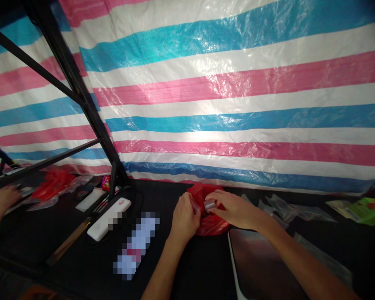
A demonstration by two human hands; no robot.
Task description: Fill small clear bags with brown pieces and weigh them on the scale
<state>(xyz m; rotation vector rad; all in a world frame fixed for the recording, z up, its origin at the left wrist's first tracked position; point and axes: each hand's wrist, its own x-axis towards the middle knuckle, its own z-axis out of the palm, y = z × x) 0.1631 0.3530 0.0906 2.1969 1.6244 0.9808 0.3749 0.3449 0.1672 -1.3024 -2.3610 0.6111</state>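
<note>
A red plastic bag [210, 225] lies on the black table at the foot of the striped tarp. My left hand [185, 216] is closed on the bag's left edge. My right hand [233, 208] reaches in from the right, pinching a small silvery-grey piece [209, 204] over the bag's mouth. What lies inside the bag is hidden by both hands.
A white power strip [108, 219] and a blurred flat object [137, 245] lie left of my hands. A dark glossy tray [259, 262] sits under my right forearm. Clear plastic bags [283, 208] and a green packet [367, 210] lie right. Another person's hand [1, 200] and a red bag [53, 183] are at far left, behind a black frame [81, 96].
</note>
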